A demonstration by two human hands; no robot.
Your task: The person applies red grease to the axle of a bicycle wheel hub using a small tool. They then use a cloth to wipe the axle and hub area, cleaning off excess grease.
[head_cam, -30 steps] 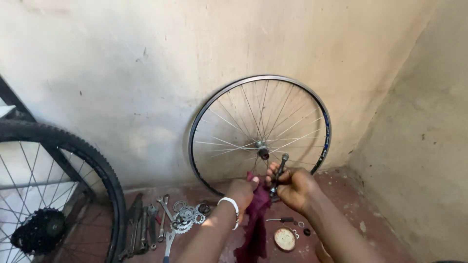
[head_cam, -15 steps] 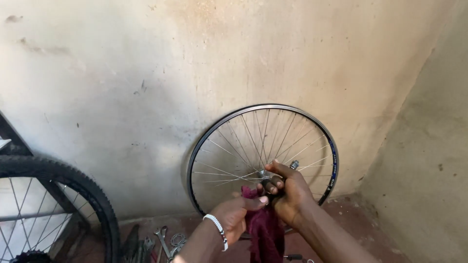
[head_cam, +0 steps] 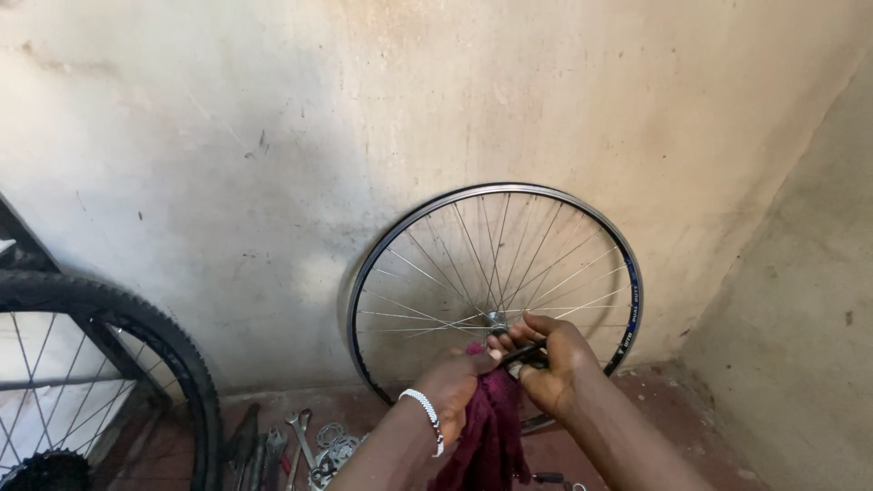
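Your right hand [head_cam: 556, 364] is curled tight around a short dark metal rod [head_cam: 525, 356], fingers closed over it. Your left hand [head_cam: 462, 380], just beside it and touching, pinches a maroon rag [head_cam: 491, 427] against the rod's near end; the rag hangs below both hands. Behind them a bare spoked wheel rim [head_cam: 627, 291] leans on the wall, with wrenches [head_cam: 300, 436] on the floor to the lower left.

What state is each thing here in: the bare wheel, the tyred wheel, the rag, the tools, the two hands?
Bare silver spoked bicycle rim: upright, leaning against wall, no tyre.
Black knobbly-tyred bicycle wheel: upright, tyre fitted.
Dark red cloth rag: bunched, hanging from hands.
Metal spanners: lying on floor.
Left hand: closed on rag.
Right hand: gripping thin dark rod.
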